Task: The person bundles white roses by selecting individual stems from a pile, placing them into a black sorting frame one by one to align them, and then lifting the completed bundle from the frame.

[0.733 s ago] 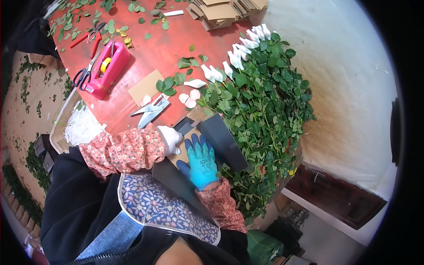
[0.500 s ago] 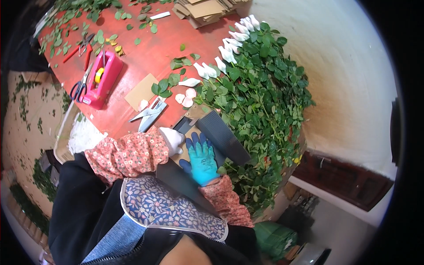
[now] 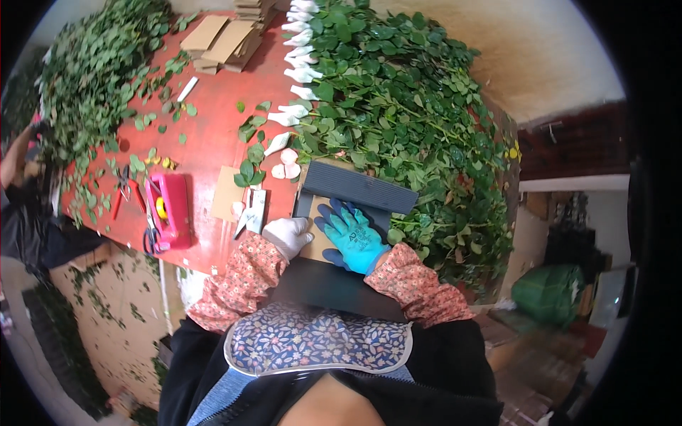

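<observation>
My right hand (image 3: 353, 236), in a teal glove with dark blue fingers, lies flat with fingers spread on a brown cardboard sheet (image 3: 321, 207). The sheet rests in a black stand, between its ridged black bar (image 3: 362, 187) and a smooth black panel (image 3: 334, 290) nearer my body. At the sheet's left edge is my left hand (image 3: 288, 236), in a white glove, its fingers curled closed; what they grip, if anything, is hidden. Just beyond it lie grey-handled scissors (image 3: 254, 211), beside another cardboard piece (image 3: 226, 193) and several pale pink petals (image 3: 288, 165).
White-wrapped flower buds (image 3: 301, 74) line the edge of a leafy stem pile (image 3: 398, 106) on the right. A pink tape dispenser (image 3: 170, 213), dark-handled scissors (image 3: 150, 236) and red pliers (image 3: 126, 190) sit left. Cardboard stacks (image 3: 227, 42) stand farther back. A person's arm (image 3: 15, 156) shows far left.
My view has turned, so the table and stand appear rotated, and the left leaf pile and another person now show. Both hands stay at the cardboard; the right still lies flat.
</observation>
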`<state>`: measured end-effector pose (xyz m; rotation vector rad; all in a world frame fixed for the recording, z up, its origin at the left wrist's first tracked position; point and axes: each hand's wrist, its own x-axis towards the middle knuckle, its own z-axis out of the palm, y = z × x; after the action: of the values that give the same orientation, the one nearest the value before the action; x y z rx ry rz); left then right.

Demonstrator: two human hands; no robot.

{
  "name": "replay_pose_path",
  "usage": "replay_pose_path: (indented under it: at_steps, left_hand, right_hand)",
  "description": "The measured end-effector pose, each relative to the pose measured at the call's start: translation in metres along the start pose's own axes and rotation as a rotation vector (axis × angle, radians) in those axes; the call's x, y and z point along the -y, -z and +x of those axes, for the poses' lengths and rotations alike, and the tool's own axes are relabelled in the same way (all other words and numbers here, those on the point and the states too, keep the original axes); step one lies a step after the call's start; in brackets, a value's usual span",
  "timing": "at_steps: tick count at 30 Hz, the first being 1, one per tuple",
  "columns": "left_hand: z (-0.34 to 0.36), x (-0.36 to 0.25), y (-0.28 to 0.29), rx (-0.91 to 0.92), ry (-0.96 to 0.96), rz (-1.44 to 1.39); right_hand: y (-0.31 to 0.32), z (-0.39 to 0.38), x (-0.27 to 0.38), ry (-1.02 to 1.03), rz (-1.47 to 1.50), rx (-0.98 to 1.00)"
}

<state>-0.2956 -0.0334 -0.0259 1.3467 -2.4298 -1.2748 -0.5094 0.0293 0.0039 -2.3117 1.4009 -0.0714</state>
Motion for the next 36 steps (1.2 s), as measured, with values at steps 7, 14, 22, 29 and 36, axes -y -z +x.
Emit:
replay_pose_path:
  at_steps: [7, 14, 22, 29, 36]
  left_hand:
    - [0.001, 0.001, 0.006, 0.085, 0.005, -0.055]
    - [0.000, 0.058, 0.024, -0.008, 0.144, -0.886]
    - [0.008, -0.009, 0.017, -0.094, -0.221, -0.073]
    - [-0.002, -0.019, 0.005, -0.144, -0.280, 0.161]
    - [-0.003, -0.006, -0.004, -0.027, -0.124, 0.101]
  right_hand:
    - [0.009, -0.008, -0.002, -0.010, 0.007, 0.045]
    - [-0.004, -0.009, -0.006, 0.026, 0.033, -0.026]
    - [-0.013, -0.011, -0.014, -0.016, 0.062, -0.077]
    - [-0.009, -0.009, -0.014, -0.028, 0.093, 0.044]
    - [-0.018, -0.009, -0.016, -0.028, 0.147, 0.044]
